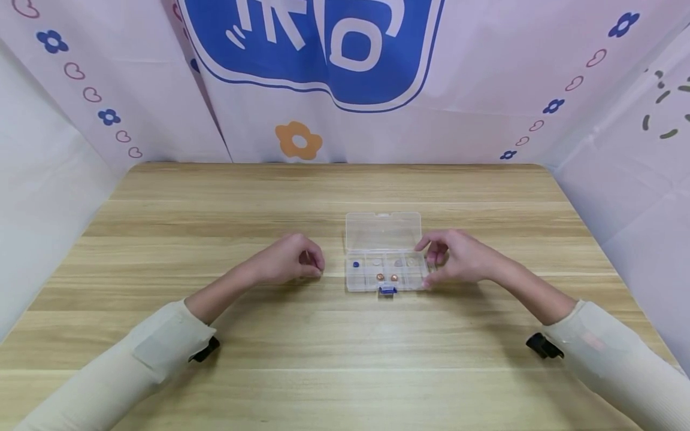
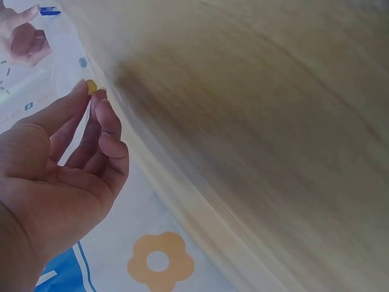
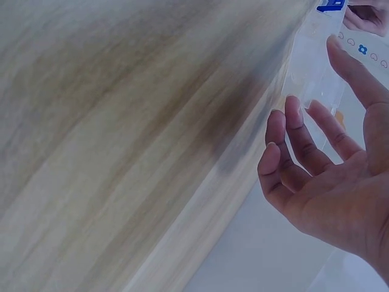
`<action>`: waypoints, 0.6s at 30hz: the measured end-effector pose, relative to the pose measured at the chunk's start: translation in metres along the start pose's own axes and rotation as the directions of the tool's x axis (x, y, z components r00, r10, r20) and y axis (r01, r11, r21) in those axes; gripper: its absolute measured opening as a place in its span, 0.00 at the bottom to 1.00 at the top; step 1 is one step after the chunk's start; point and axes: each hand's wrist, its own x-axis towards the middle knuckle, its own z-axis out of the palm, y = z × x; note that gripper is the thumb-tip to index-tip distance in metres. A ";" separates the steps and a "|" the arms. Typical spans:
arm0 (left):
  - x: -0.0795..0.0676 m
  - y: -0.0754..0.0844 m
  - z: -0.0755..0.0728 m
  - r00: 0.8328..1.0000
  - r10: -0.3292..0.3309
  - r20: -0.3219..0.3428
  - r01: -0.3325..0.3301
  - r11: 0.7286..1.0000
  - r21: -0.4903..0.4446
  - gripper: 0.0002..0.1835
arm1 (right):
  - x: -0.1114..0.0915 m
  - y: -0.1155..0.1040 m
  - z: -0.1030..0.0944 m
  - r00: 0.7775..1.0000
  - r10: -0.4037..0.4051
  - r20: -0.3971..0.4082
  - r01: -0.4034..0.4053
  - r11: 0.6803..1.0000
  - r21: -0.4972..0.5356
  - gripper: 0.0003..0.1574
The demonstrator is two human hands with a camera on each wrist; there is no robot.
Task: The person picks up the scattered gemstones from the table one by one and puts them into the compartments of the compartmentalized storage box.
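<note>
A clear plastic compartment box lies on the table with its lid folded back. Inside are a dark blue piece in the back left compartment, two copper-coloured pieces towards the front, and pale pieces too faint to identify. Just left of the box, my left hand pinches a small yellow piece between thumb and fingertip. My right hand holds the box's right end, thumb near the front corner and index finger near the hinge. The other right fingers hang loosely curled beside it.
The box's blue latch sticks out at its front. Wood-patterned table surrounds the box and both forearms. A white printed cloth hangs behind the table's far edge. Black devices sit under both sleeves.
</note>
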 end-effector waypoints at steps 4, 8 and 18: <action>0.000 0.002 0.000 1.000 0.001 -0.017 -0.001 1.000 -0.015 0.04 | 0.000 0.000 0.000 1.000 -0.007 -0.001 0.007 1.000 0.005 0.38; 0.000 0.004 0.000 0.999 -0.016 -0.031 0.015 0.999 -0.032 0.04 | -0.001 0.001 0.000 1.000 -0.012 -0.008 0.012 1.000 0.012 0.38; 0.002 0.009 -0.001 0.997 -0.016 -0.076 0.012 0.998 -0.056 0.02 | -0.001 0.006 0.002 0.999 -0.032 -0.022 0.033 0.998 0.050 0.38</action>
